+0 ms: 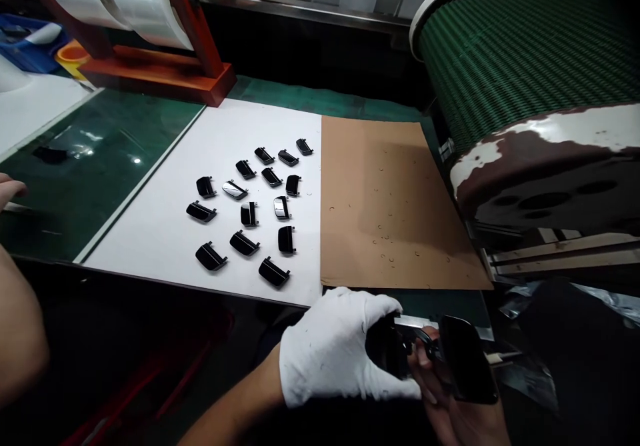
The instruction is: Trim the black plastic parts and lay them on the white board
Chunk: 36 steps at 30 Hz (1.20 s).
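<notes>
My left hand (340, 349), in a white glove, is curled with thumb and fingers around a dark black plastic part (387, 346). Close to its right, my bare right hand (473, 419) is bent, largely hidden behind a glossy black rounded panel (467, 359) that it grips. A thin pale stick-like tip (503, 358) pokes out past the panel; what it belongs to is hidden. On the white sheet (165, 233) beyond lie several small glossy black plastic pieces (245, 243) with little prongs along one edge.
Brown cardboard (370, 199) scattered with tiny dark curved bits adjoins the white sheet. A green conveyor belt (530, 53) rises at right. Film rolls (145, 3) hang on a reddish wooden stand (155, 73). Another person's arm (20, 326) is at far left.
</notes>
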Tool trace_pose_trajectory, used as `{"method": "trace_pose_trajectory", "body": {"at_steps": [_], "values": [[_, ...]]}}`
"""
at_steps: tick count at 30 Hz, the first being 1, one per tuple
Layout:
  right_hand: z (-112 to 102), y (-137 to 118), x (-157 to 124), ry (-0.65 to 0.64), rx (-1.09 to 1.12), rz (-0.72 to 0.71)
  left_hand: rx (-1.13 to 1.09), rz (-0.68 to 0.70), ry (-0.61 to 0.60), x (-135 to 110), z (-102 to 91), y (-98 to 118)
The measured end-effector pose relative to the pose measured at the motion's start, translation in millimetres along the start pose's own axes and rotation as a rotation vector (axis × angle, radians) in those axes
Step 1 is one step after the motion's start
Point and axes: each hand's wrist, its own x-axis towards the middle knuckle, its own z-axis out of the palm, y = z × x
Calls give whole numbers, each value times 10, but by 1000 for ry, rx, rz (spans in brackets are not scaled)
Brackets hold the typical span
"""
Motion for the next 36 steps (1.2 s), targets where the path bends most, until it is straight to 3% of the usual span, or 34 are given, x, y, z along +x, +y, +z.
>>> {"method": "trace_pose_trajectory", "body": {"at_steps": [8,13,20,28,36], "values": [[-119,31,-9,-101,-3,10,31,40,-15,0,14,-15],[-156,84,-20,-56,52,44,38,43,-8,-10,38,-41],[-162,90,35,-135,0,24,59,28,-9,-16,56,-54],[-88,141,47,-39,-17,23,61,-22,-9,-26,42,-43],[15,140,37,-103,-41,-35,90,-34,-33,-48,32,-68]]}}
